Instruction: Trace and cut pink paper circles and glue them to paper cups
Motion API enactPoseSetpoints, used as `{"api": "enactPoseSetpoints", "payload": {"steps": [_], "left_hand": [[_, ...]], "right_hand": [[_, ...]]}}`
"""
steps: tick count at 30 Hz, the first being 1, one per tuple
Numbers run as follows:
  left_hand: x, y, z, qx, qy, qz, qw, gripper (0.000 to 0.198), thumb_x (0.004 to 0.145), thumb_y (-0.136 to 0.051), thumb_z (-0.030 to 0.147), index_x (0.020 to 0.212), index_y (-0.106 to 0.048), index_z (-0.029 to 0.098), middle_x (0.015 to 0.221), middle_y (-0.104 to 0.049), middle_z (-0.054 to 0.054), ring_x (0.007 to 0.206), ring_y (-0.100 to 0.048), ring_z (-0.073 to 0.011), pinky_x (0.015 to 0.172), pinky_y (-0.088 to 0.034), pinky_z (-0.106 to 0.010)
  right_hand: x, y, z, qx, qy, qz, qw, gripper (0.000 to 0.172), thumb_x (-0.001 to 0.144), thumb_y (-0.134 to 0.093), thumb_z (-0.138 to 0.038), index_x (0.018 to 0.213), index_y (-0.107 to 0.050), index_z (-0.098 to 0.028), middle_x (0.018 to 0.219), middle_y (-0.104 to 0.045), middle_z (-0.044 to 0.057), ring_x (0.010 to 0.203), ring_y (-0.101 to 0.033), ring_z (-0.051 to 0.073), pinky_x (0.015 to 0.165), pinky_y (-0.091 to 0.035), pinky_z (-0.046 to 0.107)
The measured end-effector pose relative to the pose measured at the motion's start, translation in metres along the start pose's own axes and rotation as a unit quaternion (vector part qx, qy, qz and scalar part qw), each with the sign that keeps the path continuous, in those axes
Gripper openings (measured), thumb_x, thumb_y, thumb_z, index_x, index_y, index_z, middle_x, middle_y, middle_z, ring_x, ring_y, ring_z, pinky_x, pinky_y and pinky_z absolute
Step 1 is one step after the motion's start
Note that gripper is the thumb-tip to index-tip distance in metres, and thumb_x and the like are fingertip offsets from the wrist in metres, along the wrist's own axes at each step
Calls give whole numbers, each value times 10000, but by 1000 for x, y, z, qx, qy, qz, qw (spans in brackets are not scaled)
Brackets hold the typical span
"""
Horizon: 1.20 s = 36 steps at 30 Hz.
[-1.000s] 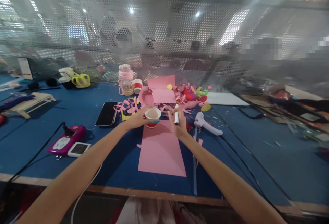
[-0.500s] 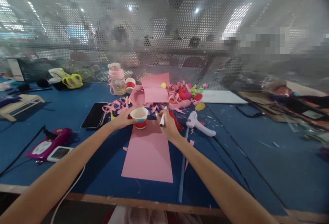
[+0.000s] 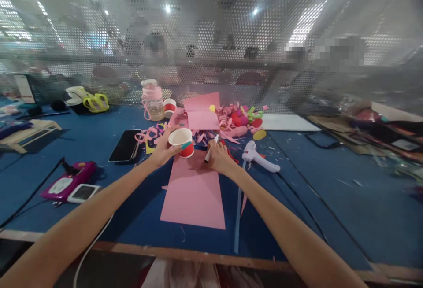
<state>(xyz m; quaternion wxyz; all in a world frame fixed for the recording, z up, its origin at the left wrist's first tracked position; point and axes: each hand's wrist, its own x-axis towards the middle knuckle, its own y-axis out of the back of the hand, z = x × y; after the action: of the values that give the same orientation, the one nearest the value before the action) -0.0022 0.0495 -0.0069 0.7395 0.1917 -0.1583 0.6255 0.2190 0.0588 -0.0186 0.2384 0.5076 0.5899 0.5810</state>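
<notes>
My left hand point(image 3: 164, 150) grips a red and white paper cup point(image 3: 188, 151) from its left side, the mouth tilted toward me. A teal patch shows on the cup near my thumb. Closed around a white marker point(image 3: 207, 156) with a dark tip, my right hand point(image 3: 218, 158) rests over the upper right of a pink paper sheet point(image 3: 193, 195). The marker points down toward the sheet; whether the tip touches it, I cannot tell. Behind both hands lies a heap of pink paper scraps point(image 3: 155, 134) with a folded pink sheet point(image 3: 203, 120).
A white glue gun point(image 3: 261, 158) with its cable lies to the right, beside a blue strip point(image 3: 237, 226). On the left are a phone point(image 3: 124, 146) and a purple case point(image 3: 68, 180). A pink bottle point(image 3: 153, 101) and another cup point(image 3: 169, 108) stand behind, before a perforated metal screen point(image 3: 205, 32).
The cup has risen a little and tilted toward me. My right hand has turned, lowering the marker over the pink sheet. The whole view has shifted slightly.
</notes>
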Motion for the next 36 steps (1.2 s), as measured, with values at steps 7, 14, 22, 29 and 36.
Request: {"api": "enactPoseSetpoints", "payload": {"steps": [7, 14, 22, 29, 36], "left_hand": [[-12, -14, 14, 18, -103, -32, 994, 673, 689, -725, 375, 1249, -395, 201, 1241, -445, -106, 1153, -462, -256, 995, -366, -389], [-13, -3, -2, 84, -171, 70, 979, 680, 710, -696, 369, 1275, -360, 194, 1265, -411, -128, 1182, -432, -282, 1024, -317, -461], [-20, -21, -9, 14, -45, -49, 998, 645, 690, -724, 354, 1219, -389, 199, 1227, -478, -114, 1142, -486, -268, 981, -375, -421], [-18, -22, -7, -35, 65, -128, 989, 669, 675, -743, 376, 1230, -421, 187, 1202, -522, -114, 1084, -529, -255, 942, -410, -381], [-20, -31, -4, -66, 110, -143, 981, 728, 653, -751, 358, 1262, -381, 213, 1219, -493, -104, 1113, -503, -257, 940, -421, -382]], "right_hand": [[9, 0, -9, -26, 3, 43, 999, 186, 800, -542, -265, 908, -455, -141, 926, -551, 128, 854, -481, 258, 746, -348, 349], [46, 9, -10, -113, 74, 111, 985, 211, 842, -509, -321, 926, -506, -128, 915, -581, 149, 900, -447, 299, 793, -329, 400], [88, -4, 1, -98, 126, 140, 977, 221, 813, -565, -294, 942, -513, -123, 885, -590, 140, 899, -446, 296, 807, -347, 404], [72, -2, 23, 73, 32, 326, 942, 86, 845, -481, -214, 915, -469, -166, 860, -548, 98, 857, -484, 255, 810, -402, 444], [8, 18, 13, 215, 8, 436, 874, 139, 839, -497, -205, 862, -361, -220, 795, -511, 27, 690, -546, 175, 660, -471, 352]]}}
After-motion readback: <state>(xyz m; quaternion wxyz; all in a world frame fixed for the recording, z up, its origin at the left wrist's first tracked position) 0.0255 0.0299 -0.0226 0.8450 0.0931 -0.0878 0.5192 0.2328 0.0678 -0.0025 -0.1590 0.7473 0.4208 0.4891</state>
